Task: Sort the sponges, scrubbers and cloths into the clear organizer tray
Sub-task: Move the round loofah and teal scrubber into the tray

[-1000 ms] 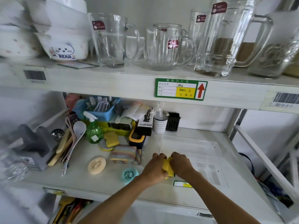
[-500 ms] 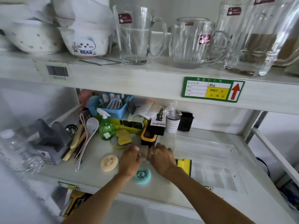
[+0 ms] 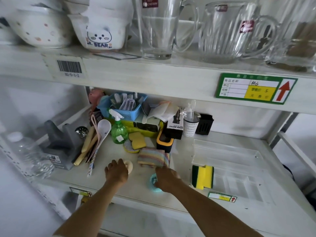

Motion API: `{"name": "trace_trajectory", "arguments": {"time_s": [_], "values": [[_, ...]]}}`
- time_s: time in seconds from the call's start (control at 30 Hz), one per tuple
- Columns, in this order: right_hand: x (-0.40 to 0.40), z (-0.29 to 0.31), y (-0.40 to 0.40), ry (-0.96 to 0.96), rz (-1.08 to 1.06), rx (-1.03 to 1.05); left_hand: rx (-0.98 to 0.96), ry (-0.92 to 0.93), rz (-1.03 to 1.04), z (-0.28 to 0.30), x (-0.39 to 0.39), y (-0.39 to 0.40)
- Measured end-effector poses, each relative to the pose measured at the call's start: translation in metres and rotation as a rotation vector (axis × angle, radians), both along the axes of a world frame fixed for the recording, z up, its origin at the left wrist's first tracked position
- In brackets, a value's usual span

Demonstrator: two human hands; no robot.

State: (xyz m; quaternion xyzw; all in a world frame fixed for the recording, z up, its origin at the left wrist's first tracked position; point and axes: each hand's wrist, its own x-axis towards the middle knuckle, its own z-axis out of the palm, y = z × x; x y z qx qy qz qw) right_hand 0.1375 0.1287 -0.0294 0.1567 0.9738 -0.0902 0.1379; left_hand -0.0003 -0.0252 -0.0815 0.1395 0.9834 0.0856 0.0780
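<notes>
A yellow-and-green sponge (image 3: 203,176) lies in the left end of the clear organizer tray (image 3: 239,159) on the lower shelf. My left hand (image 3: 117,173) is down on a round beige scrubber (image 3: 129,165), fingers curled over its left half. My right hand (image 3: 166,180) closes over a round teal scrubber (image 3: 153,185) near the shelf's front edge. Folded striped cloths (image 3: 153,157) lie just behind my hands. Further back, a yellow sponge (image 3: 136,140) rests on a yellow-rimmed pad.
A green spray bottle (image 3: 119,132), a blue basket of brushes (image 3: 125,108), spoons (image 3: 100,134), a grey holder (image 3: 59,144) and a black-and-yellow box (image 3: 164,142) crowd the shelf's left and back. Glass mugs and bowls stand on the shelf above.
Both hands let go of the yellow-and-green sponge at the tray's left end and moved left. The left hand now covers the beige scrubber, the right the teal one.
</notes>
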Motion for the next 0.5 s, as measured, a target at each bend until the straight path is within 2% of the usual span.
{"name": "trace_trajectory", "arguments": {"time_s": [0.3, 0.5], "values": [[-0.003, 0.001, 0.003, 0.133, -0.026, -0.087, 0.158, 0.076, -0.049, 0.023, 0.006, 0.007], [0.007, 0.032, 0.021, 0.454, -0.073, -0.162, 0.556, 0.333, -0.139, 0.055, 0.031, 0.038]]}}
